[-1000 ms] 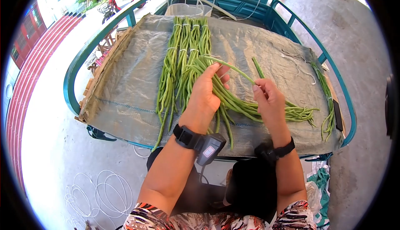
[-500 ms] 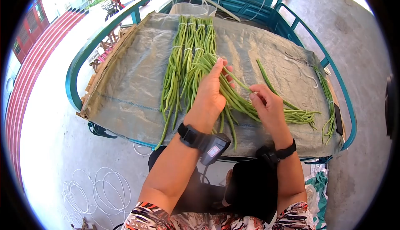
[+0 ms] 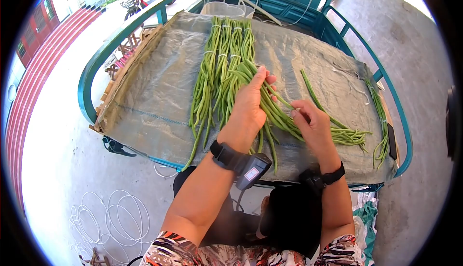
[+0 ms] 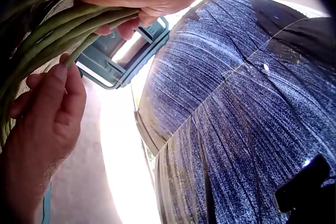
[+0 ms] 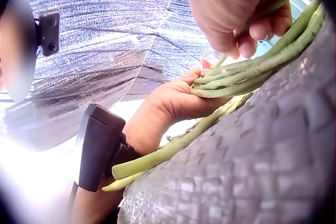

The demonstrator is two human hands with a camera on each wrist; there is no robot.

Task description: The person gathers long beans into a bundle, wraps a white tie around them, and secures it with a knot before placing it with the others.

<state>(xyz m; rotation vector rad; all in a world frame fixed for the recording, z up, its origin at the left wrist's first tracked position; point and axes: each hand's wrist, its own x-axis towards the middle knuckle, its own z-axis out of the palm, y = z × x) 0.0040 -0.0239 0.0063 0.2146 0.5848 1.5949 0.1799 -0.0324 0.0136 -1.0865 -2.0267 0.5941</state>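
Evidently, we have a loose bunch of long, slender green beans [image 3: 277,116] raised over a grey-brown woven plastic sheet [image 3: 159,68], lying aslant between the hands, its thick end nearest the tied bundles. The grip of the left hand [image 3: 248,103] is closed round that end, thumb in front and fingertips showing past the far side; we judge this lines up the ends while the tails trail right, part of their weight borne by the sheet. The grip of the right hand [image 3: 312,123] is narrow, pinching one thin green bean [image 4: 83,48] partway along, probably to draw it straight or settle it among the rest. We see no tie on this bunch. Beyond it, four green bean bundles with pale ties [image 3: 223,44] lie side by side, heads level, presumably so they match and count easily. We note a loose long green bean [image 3: 309,86] apart on the right, likely left within reach, and another tied green bean bundle [image 3: 379,116] along the right edge, just beside a flat black object [image 3: 391,140] we cannot identify.
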